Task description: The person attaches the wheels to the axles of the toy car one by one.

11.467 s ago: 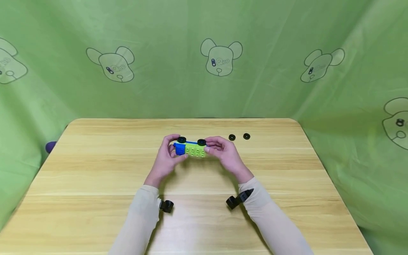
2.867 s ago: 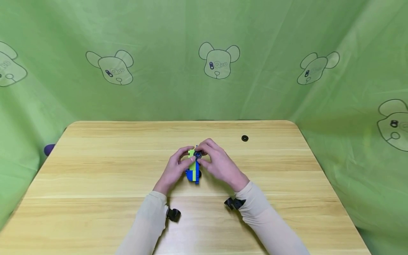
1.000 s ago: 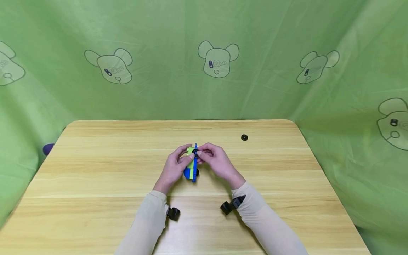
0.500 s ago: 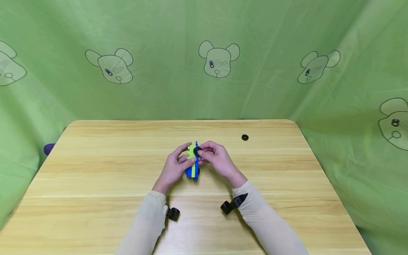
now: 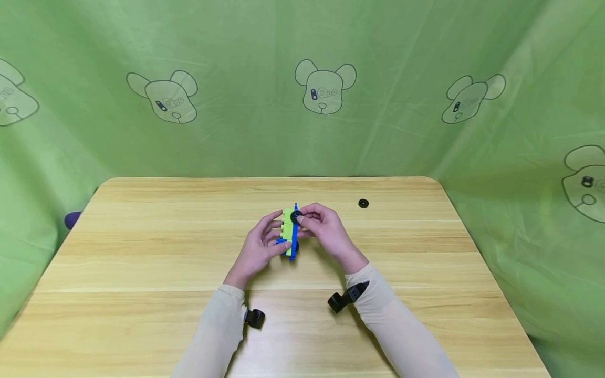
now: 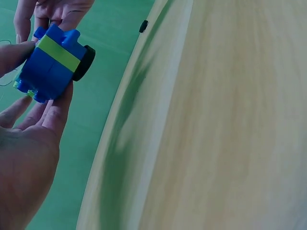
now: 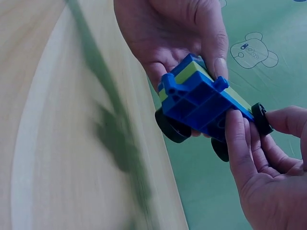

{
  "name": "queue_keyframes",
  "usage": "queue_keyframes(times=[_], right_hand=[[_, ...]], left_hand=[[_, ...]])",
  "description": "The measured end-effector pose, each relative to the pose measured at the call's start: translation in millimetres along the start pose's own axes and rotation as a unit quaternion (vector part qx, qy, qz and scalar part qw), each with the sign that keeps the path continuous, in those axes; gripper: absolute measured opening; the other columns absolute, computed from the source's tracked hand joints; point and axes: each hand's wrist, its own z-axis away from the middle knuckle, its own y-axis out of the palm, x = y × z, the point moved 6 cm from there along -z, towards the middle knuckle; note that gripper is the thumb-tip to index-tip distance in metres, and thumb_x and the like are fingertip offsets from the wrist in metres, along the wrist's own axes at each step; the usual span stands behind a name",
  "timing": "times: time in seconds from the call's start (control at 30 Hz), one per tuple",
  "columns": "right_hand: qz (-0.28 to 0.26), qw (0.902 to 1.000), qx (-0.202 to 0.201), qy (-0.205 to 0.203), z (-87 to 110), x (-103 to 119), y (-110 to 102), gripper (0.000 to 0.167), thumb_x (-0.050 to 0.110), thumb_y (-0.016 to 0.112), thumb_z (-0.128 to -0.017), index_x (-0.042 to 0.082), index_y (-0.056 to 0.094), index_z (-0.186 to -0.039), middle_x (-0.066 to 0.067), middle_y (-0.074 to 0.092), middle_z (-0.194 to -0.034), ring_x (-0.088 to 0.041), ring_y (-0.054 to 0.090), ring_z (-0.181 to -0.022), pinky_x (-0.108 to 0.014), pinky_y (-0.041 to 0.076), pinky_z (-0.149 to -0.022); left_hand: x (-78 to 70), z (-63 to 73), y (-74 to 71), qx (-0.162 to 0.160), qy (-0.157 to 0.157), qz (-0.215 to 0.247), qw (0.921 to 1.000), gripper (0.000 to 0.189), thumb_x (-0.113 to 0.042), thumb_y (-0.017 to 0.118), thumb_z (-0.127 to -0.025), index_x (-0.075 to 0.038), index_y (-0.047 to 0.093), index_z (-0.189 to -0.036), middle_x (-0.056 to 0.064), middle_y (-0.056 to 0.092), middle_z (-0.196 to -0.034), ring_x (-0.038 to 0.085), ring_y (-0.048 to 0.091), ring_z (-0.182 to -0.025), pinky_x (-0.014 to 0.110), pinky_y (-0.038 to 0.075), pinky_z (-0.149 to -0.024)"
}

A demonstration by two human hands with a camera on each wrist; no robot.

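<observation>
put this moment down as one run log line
left hand: holds toy car | right hand: holds wheel at car's side | loose wheel: on table

Green fabric [image 5: 246,139] printed with mouse-eared heads [image 5: 325,93] hangs behind a wood-grain table [image 5: 142,236] — its far corners rounded.

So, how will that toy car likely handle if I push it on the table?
The toy car will probably roll, perhaps unevenly: only three black wheels show at its sides. Its blocky, plastic-looking body should stay stiff. The recessed blue underside suggests it's light.
</observation>
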Motion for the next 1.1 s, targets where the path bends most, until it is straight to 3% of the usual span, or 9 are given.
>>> queue_keyframes(times=[0.4, 0.63, 0.73, 0.93, 1.1], right_hand=[[0.001, 1.0000, 0.007, 0.003, -3.9, -3, 0, 0.025, -0.003, 0.059, -0.095, -0.014, 0.056, -0.117, -0.019, 0.061, -0.101, -0.022, 0.065, -0.082, -0.040, 0.058, -0.081], [0.005, 0.9997, 0.025, 0.003, -6.0, -4, 1, 0.027, -0.006, 0.061, -0.092, -0.015, 0.055, -0.117, -0.018, 0.060, -0.101, -0.021, 0.064, -0.083, -0.043, 0.057, -0.083], [0.038, 0.9985, 0.041, 0.003, -6.0, -3, -1, 0.031, -0.005, 0.064, -0.090, -0.013, 0.056, -0.119, -0.019, 0.061, -0.104, -0.025, 0.064, -0.088, -0.044, 0.056, -0.085], [0.098, 0.9931, 0.064, -0.010, -3.1, 1, -16, 0.031, 0.000, 0.062, -0.094, -0.012, 0.057, -0.122, -0.030, 0.060, -0.114, -0.051, 0.056, -0.104, -0.051, 0.052, -0.090], [0.155, 0.9863, 0.055, -0.014, 0.9, 5, -38, 0.030, 0.005, 0.062, -0.095, -0.012, 0.058, -0.120, -0.032, 0.058, -0.115, -0.052, 0.056, -0.103, -0.054, 0.051, -0.090]], left_hand=[[-2.0, 0.3, 0.7, -0.014, 0.014, -0.015, 0.9997, 0.082, 0.014, 0.071, -0.080, -0.011, 0.037, -0.151, 0.018, 0.055, -0.127, 0.032, 0.059, -0.109, 0.035, 0.051, -0.095], [-1.6, 0.0, -0.1, -0.011, 0.019, -0.008, 0.9997, 0.080, 0.016, 0.069, -0.080, -0.007, 0.037, -0.150, 0.017, 0.049, -0.131, 0.034, 0.060, -0.106, 0.036, 0.053, -0.091], [-1.3, 0.1, -1.0, -0.016, 0.016, -0.009, 0.9997, 0.081, 0.016, 0.070, -0.079, -0.007, 0.038, -0.150, 0.017, 0.047, -0.132, 0.036, 0.059, -0.105, 0.034, 0.054, -0.090], [-0.4, -0.2, -3.8, -0.027, 0.010, -0.015, 0.9995, 0.081, 0.013, 0.073, -0.078, -0.008, 0.039, -0.149, 0.017, 0.049, -0.131, 0.034, 0.058, -0.107, 0.034, 0.053, -0.091], [0.5, -0.4, -7.0, -0.043, 0.004, -0.018, 0.9989, 0.077, 0.011, 0.073, -0.079, -0.007, 0.042, -0.147, 0.016, 0.049, -0.130, 0.033, 0.057, -0.107, 0.032, 0.054, -0.089]])
